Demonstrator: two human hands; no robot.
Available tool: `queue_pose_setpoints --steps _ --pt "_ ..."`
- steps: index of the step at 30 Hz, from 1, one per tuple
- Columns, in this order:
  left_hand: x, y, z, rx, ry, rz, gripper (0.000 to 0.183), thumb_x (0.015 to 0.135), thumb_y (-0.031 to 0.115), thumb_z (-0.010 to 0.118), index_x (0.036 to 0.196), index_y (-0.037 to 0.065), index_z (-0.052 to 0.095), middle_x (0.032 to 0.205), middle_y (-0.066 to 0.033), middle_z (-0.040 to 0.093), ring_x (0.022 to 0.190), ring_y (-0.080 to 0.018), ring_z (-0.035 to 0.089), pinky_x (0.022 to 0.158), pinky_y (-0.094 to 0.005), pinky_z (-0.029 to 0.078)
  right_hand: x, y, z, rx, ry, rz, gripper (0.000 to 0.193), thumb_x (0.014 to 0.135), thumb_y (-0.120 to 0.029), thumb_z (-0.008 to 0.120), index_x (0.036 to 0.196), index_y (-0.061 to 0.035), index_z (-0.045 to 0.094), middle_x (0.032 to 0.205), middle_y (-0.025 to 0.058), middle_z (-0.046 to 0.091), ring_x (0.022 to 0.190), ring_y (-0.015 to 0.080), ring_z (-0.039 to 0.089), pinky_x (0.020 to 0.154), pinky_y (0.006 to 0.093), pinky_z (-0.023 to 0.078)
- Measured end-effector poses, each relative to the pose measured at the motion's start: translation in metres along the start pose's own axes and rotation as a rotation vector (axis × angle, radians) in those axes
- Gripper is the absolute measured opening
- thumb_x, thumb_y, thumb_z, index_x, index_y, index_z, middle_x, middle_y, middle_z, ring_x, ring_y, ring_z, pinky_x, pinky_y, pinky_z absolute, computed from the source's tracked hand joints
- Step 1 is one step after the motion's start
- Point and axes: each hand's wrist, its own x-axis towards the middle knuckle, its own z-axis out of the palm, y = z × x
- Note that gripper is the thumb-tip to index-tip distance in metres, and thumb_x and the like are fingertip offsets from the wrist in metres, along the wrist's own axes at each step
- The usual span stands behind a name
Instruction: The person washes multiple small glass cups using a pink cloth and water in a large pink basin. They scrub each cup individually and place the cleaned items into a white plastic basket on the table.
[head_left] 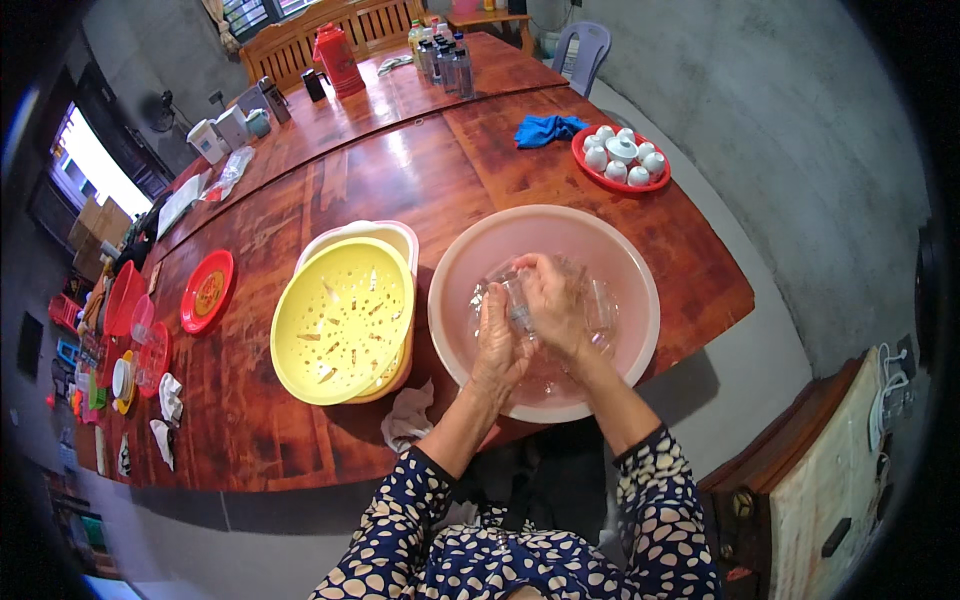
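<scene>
Two hands [530,320] between colander [343,320], cup tray [622,182]

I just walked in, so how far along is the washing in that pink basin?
Done: nothing shows washed; the yellow strainer beside the basin sits empty. In hand: both hands, left hand and right hand, grip a clear glass over the pink basin. Left: possibly the white cups on the red tray.

A home dining or living room is showing here — a long wooden table [330,200] is filling the middle of the frame, a carved wooden bench [300,35] is standing at the top, and a red tray of white teacups [621,160] is sitting upper right — household clutter is lining the left edge.
</scene>
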Motion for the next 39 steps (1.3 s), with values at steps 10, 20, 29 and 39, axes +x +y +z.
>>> queue_pose_setpoints --steps 10,20,29,39 --pt "0.032 -0.036 -0.108 0.134 -0.247 0.25 0.045 0.101 0.038 0.033 0.137 0.012 0.036 0.136 -0.0095 0.041 0.124 -0.0205 0.042 0.106 -0.0375 0.036 -0.043 -0.073 0.004 -0.556 -0.144 -0.473 0.041 0.085 -0.007 0.049 0.125 0.0021 0.05 0.133 0.0193 0.048 0.129 0.0323 0.04 0.108 0.0439 0.026" --pt "-0.006 -0.006 0.01 0.062 0.082 0.06 0.05 0.092 0.046 0.052 0.128 0.012 0.043 0.119 -0.0087 0.052 0.11 -0.0217 0.055 0.093 -0.034 0.051 -0.016 -0.033 -0.017 0.061 -0.175 0.203 0.046 0.096 -0.025 0.042 0.131 0.0056 0.042 0.133 0.0232 0.046 0.128 0.031 0.041 0.106 0.0362 0.032" --pt "0.019 -0.023 -0.017 -0.174 0.021 0.056 0.055 0.089 0.051 0.054 0.119 0.005 0.05 0.108 -0.0096 0.058 0.103 -0.0217 0.058 0.091 -0.0368 0.051 -0.057 -0.032 -0.031 0.037 -0.22 0.024 0.064 0.087 -0.015 0.044 0.144 0.0036 0.022 0.146 0.0244 0.025 0.137 0.0353 0.024 0.111 0.0382 0.023" --pt "-0.003 -0.001 0.024 0.079 0.144 -0.092 0.036 0.09 0.037 0.061 0.112 0.011 0.051 0.097 -0.0025 0.059 0.084 -0.014 0.059 0.055 -0.0315 0.052 -0.037 -0.019 -0.053 -0.331 -0.052 -0.274 0.052 0.074 0.007 0.053 0.126 0.0023 0.044 0.107 0.0197 0.054 0.099 0.0372 0.055 0.088 0.0404 0.043"
